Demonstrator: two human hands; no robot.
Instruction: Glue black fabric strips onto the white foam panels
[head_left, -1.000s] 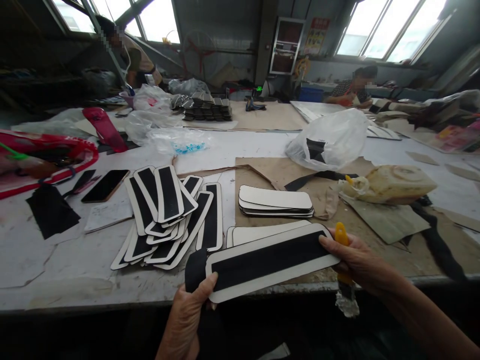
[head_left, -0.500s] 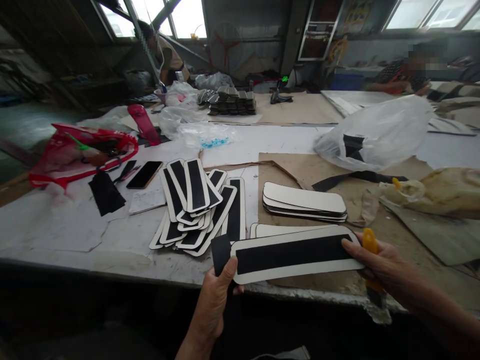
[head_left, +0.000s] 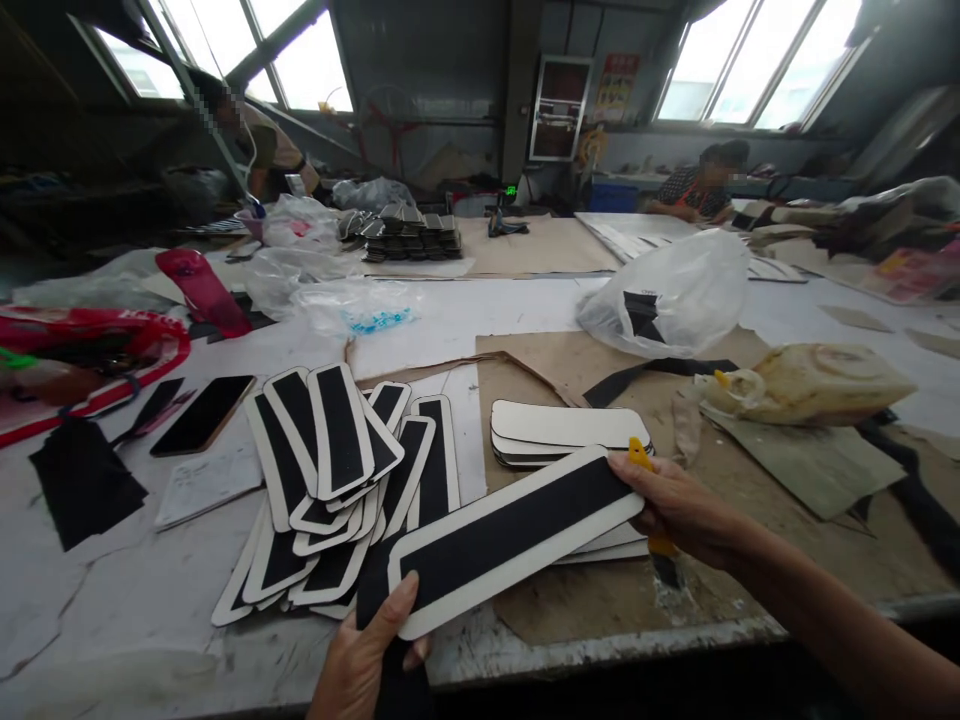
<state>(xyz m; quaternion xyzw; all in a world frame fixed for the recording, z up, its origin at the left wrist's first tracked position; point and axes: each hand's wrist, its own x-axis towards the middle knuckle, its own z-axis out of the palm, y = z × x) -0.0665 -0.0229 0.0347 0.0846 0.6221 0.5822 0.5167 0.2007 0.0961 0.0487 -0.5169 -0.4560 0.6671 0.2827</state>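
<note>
A long white board (head_left: 517,540) with rounded ends and a black strip down its middle slants up to the right between my hands. My left hand (head_left: 367,640) is closed on its lower left end, thumb on top, with a piece of black strip material (head_left: 371,590) beneath. My right hand (head_left: 675,505) pinches the upper right end and also keeps a yellow-handled tool (head_left: 639,453), whose kind I cannot make out. Left of the board lies a loose pile of similar black-striped boards (head_left: 341,430). Behind it rests a stack of plain white boards (head_left: 570,424).
A stained plastic bottle (head_left: 832,385) lies on its side at right. Further back stand a clear plastic bag (head_left: 675,290) and a dark stack of pieces (head_left: 412,238). At left are a phone (head_left: 202,415), black scraps (head_left: 86,485) and a red bag (head_left: 161,350). Two people sit beyond.
The board's right end has tilted upward and its left end has dropped. The view has turned to the right, shifting the table's contents leftward. Both hands keep their hold.
</note>
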